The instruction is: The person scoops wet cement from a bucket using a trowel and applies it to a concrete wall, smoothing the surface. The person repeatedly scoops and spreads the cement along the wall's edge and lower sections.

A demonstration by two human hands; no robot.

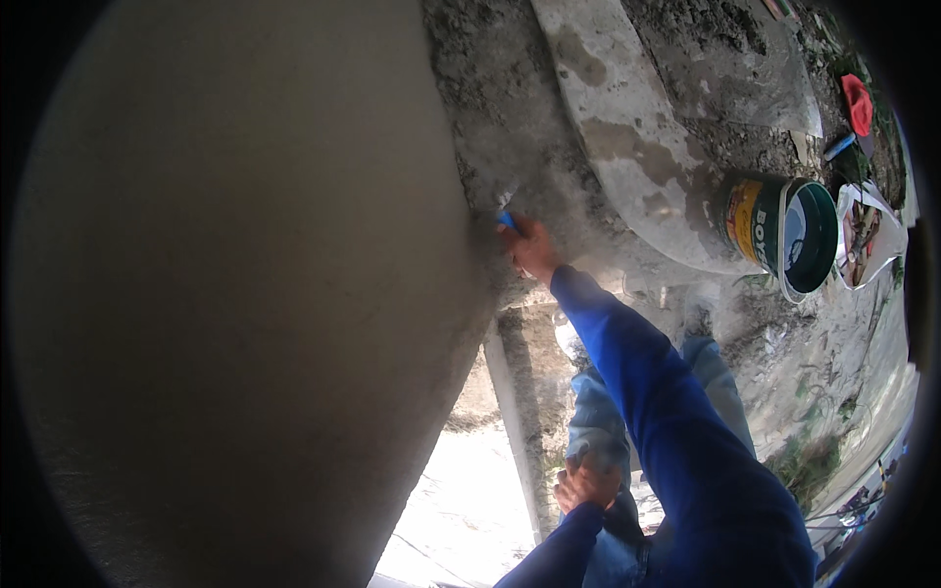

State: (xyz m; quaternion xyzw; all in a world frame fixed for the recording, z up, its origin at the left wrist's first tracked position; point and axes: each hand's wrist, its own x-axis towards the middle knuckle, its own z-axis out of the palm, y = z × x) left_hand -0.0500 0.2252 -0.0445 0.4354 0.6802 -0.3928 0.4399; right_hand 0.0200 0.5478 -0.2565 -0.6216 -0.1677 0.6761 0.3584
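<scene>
My right hand (531, 250) is closed around a small blue-handled tool (506, 219), stretched out to the foot of a large smooth grey wall (255, 294). A pale tip shows beyond the blue part. Blur and my fingers hide the rest, so its exact kind is unclear. The tool is at the corner where the wall meets rough, dusty ground (510, 118). Lower down, my left hand (588, 482) rests on my jeans at the knee, with no tool visible in it.
To the right stands a dark green paint bucket (765, 225) with a yellow label, on a stained concrete strip (627, 118). Beside it is a white bag (887, 230) of debris. Further off lie a red cloth-like item (857, 105) and a small blue cylinder (840, 147).
</scene>
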